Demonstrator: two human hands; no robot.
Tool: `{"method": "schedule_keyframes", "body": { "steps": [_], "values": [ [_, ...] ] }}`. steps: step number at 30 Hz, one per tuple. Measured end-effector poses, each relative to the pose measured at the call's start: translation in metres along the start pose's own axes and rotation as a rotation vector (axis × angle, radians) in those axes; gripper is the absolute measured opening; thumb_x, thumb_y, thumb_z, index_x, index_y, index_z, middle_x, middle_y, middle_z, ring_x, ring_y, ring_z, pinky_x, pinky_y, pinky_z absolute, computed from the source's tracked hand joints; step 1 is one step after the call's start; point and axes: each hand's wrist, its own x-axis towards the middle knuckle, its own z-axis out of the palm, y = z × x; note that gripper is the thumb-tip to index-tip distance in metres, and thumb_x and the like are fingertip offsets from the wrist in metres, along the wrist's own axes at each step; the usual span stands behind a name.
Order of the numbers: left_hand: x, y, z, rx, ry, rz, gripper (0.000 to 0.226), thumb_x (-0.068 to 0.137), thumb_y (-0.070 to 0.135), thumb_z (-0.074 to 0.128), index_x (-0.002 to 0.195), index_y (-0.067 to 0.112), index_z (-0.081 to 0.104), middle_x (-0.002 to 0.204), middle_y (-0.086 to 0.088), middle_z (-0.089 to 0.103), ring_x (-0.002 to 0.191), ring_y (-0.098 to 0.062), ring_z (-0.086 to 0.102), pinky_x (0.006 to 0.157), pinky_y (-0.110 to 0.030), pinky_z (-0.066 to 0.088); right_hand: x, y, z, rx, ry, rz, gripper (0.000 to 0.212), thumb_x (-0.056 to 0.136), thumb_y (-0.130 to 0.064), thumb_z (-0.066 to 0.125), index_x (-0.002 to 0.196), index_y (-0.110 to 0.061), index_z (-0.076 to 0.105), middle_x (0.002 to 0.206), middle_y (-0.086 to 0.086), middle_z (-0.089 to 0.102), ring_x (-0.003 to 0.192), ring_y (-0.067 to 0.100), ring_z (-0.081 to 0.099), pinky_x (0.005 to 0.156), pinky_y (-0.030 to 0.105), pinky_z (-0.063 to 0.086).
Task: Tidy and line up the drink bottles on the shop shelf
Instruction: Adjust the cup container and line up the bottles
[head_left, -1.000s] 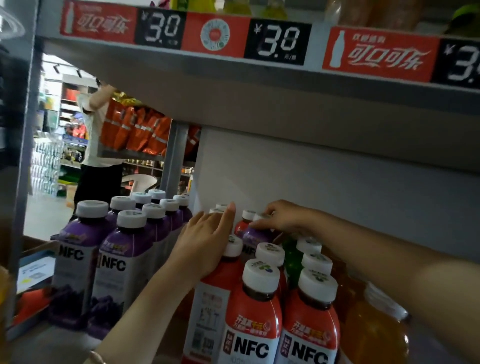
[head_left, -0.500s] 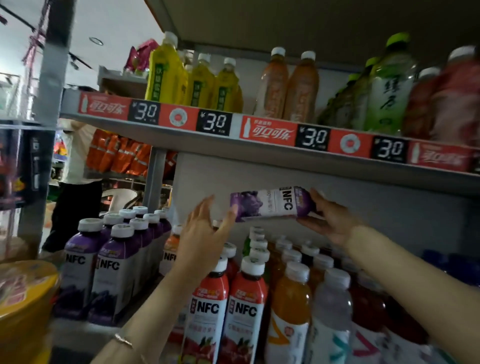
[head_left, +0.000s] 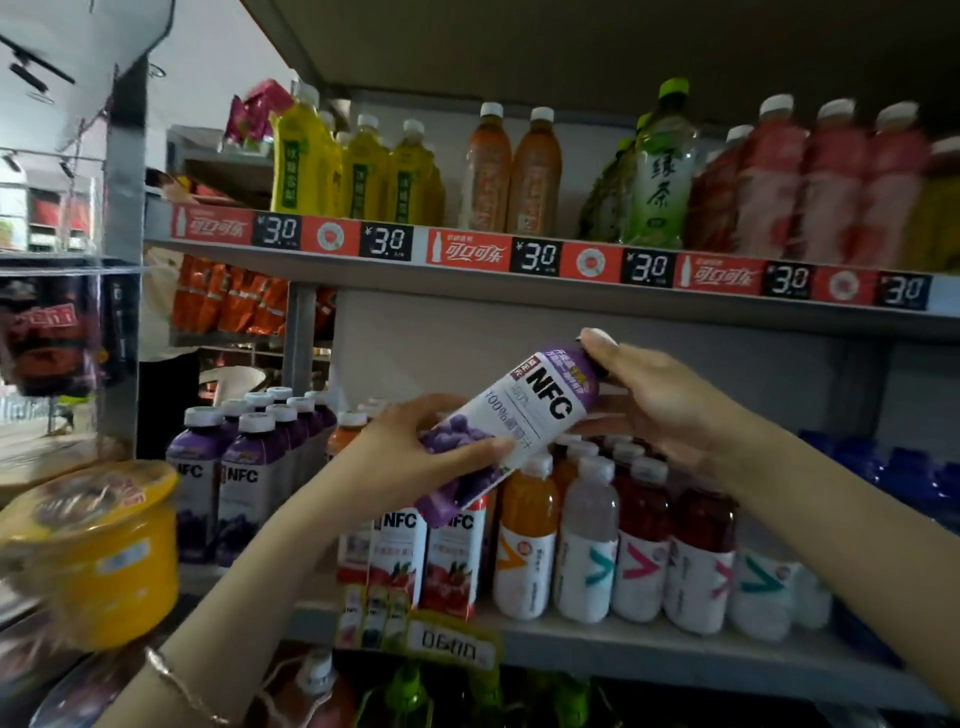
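A purple NFC grape juice bottle (head_left: 524, 421) is held tilted in the air before the middle shelf, cap end up to the right. My left hand (head_left: 415, 457) grips its lower end. My right hand (head_left: 654, 405) holds its neck and cap end. Below it stand red NFC bottles (head_left: 447, 556) at the shelf front. Two rows of purple NFC bottles (head_left: 244, 478) stand to the left. Right of the red ones are orange, clear and dark red bottles with white labels (head_left: 587, 545).
The upper shelf (head_left: 519, 283) carries yellow, orange, green and pink drink bottles above red price strips. A yellow tub (head_left: 104, 551) sits at the near left. Blue bottles (head_left: 883, 467) stand at the far right. Behind the shelf post a person in white stands.
My right hand pulled the purple bottle out from among the red ones and lifted it. My left hand, open a moment ago, now grips its lower end. The view drew back and tilted up.
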Motion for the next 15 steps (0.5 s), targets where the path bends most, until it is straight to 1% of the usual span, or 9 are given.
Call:
{"method": "schedule_keyframes", "body": {
  "steps": [1, 2, 4, 6, 9, 10, 12, 13, 15],
  "values": [
    [-0.008, 0.002, 0.002, -0.092, -0.032, -0.002, 0.062, 0.056, 0.071, 0.063, 0.104, 0.032, 0.063, 0.091, 0.013, 0.074, 0.079, -0.002, 0.070, 0.071, -0.020, 0.055, -0.005, -0.004, 0.003, -0.038, -0.022, -0.013, 0.038, 0.091, -0.043, 0.052, 0.102, -0.010, 0.066, 0.092, 0.009, 0.073, 0.078, 0.021, 0.072, 0.065, 0.031, 0.056],
    [-0.017, 0.003, 0.006, -0.174, -0.034, -0.017, 0.051, 0.058, 0.062, 0.066, 0.097, 0.029, 0.065, 0.084, 0.012, 0.074, 0.074, -0.003, 0.070, 0.066, -0.018, 0.054, -0.011, -0.007, 0.007, -0.064, -0.038, -0.025, 0.038, 0.090, -0.044, 0.053, 0.103, -0.010, 0.064, 0.093, 0.009, 0.073, 0.078, 0.021, 0.072, 0.064, 0.030, 0.056],
    [-0.035, 0.003, 0.014, -0.317, -0.005, -0.051, 0.041, 0.059, 0.052, 0.069, 0.091, 0.027, 0.066, 0.078, 0.012, 0.074, 0.069, -0.005, 0.071, 0.059, -0.015, 0.053, -0.020, -0.012, 0.015, -0.112, -0.067, -0.056, 0.040, 0.089, -0.043, 0.054, 0.106, -0.008, 0.062, 0.093, 0.011, 0.072, 0.077, 0.019, 0.073, 0.061, 0.028, 0.057],
    [-0.051, -0.001, 0.023, -0.429, 0.022, -0.074, 0.043, 0.059, 0.049, 0.070, 0.094, 0.024, 0.066, 0.078, 0.009, 0.075, 0.069, -0.007, 0.072, 0.058, -0.016, 0.052, -0.027, -0.015, 0.023, -0.158, -0.088, -0.083, 0.042, 0.089, -0.042, 0.054, 0.107, -0.005, 0.061, 0.094, 0.013, 0.071, 0.076, 0.019, 0.072, 0.059, 0.027, 0.058],
    [-0.072, -0.008, 0.033, -0.577, 0.073, -0.111, 0.043, 0.061, 0.043, 0.072, 0.098, 0.021, 0.069, 0.082, 0.004, 0.075, 0.072, -0.010, 0.072, 0.059, -0.017, 0.053, -0.035, -0.008, 0.037, -0.195, -0.077, -0.101, 0.044, 0.087, -0.045, 0.057, 0.107, -0.007, 0.062, 0.097, 0.012, 0.071, 0.082, 0.018, 0.072, 0.063, 0.030, 0.059],
    [-0.078, -0.009, 0.036, -0.623, 0.082, -0.123, 0.043, 0.062, 0.041, 0.072, 0.100, 0.019, 0.069, 0.083, 0.002, 0.075, 0.072, -0.012, 0.072, 0.059, -0.017, 0.053, -0.038, -0.003, 0.042, -0.179, -0.071, -0.093, 0.045, 0.085, -0.047, 0.057, 0.109, -0.009, 0.062, 0.099, 0.010, 0.071, 0.085, 0.018, 0.071, 0.064, 0.029, 0.058],
    [-0.087, -0.013, 0.041, -0.714, 0.111, -0.150, 0.040, 0.065, 0.038, 0.072, 0.098, 0.015, 0.070, 0.081, -0.001, 0.075, 0.068, -0.012, 0.071, 0.056, -0.018, 0.052, -0.044, 0.007, 0.052, -0.072, -0.083, -0.048, 0.051, 0.079, -0.051, 0.058, 0.112, -0.012, 0.060, 0.101, 0.007, 0.072, 0.089, 0.016, 0.071, 0.066, 0.026, 0.056],
    [-0.090, -0.015, 0.041, -0.754, 0.126, -0.168, 0.040, 0.066, 0.038, 0.071, 0.098, 0.015, 0.070, 0.082, -0.002, 0.075, 0.069, -0.014, 0.072, 0.057, -0.019, 0.053, -0.048, 0.014, 0.057, -0.024, -0.101, -0.022, 0.056, 0.076, -0.054, 0.059, 0.115, -0.014, 0.059, 0.102, 0.005, 0.072, 0.091, 0.016, 0.071, 0.068, 0.025, 0.056],
    [-0.095, -0.020, 0.040, -0.808, 0.166, -0.200, 0.044, 0.064, 0.040, 0.072, 0.101, 0.016, 0.070, 0.090, -0.006, 0.075, 0.080, -0.020, 0.073, 0.064, -0.025, 0.057, -0.056, 0.027, 0.066, -0.009, -0.146, 0.011, 0.063, 0.071, -0.058, 0.059, 0.120, -0.018, 0.056, 0.104, 0.000, 0.073, 0.094, 0.013, 0.070, 0.074, 0.025, 0.056]
  ]
}}
